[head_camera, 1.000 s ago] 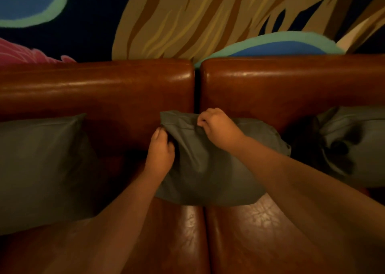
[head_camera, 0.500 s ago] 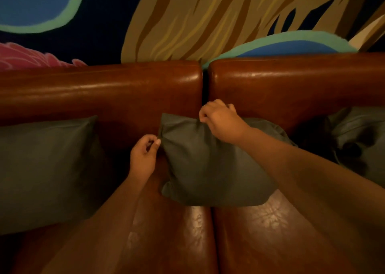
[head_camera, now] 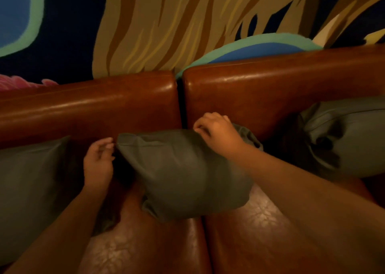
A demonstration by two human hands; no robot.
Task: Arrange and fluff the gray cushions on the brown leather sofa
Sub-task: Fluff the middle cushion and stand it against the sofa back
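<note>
A gray cushion [head_camera: 183, 169] leans against the backrest of the brown leather sofa [head_camera: 116, 107], astride the gap between its two halves. My right hand [head_camera: 216, 132] grips the cushion's top edge near its right corner, fingers curled over the fabric. My left hand [head_camera: 99, 161] hovers just left of the cushion's top left corner, fingers loosely bent and holding nothing. A second gray cushion [head_camera: 29, 190] stands at the left, and a third, crumpled one [head_camera: 350, 136] lies at the right.
Behind the sofa hangs a wall painted in dark blue, tan, teal and pink [head_camera: 166, 23]. Bare leather seat [head_camera: 145, 242] shows in front of the middle cushion.
My left hand let go of the cushion's left corner and drew away to the left. The middle cushion has tilted, its top edge now slanting, while my right hand kept its grip.
</note>
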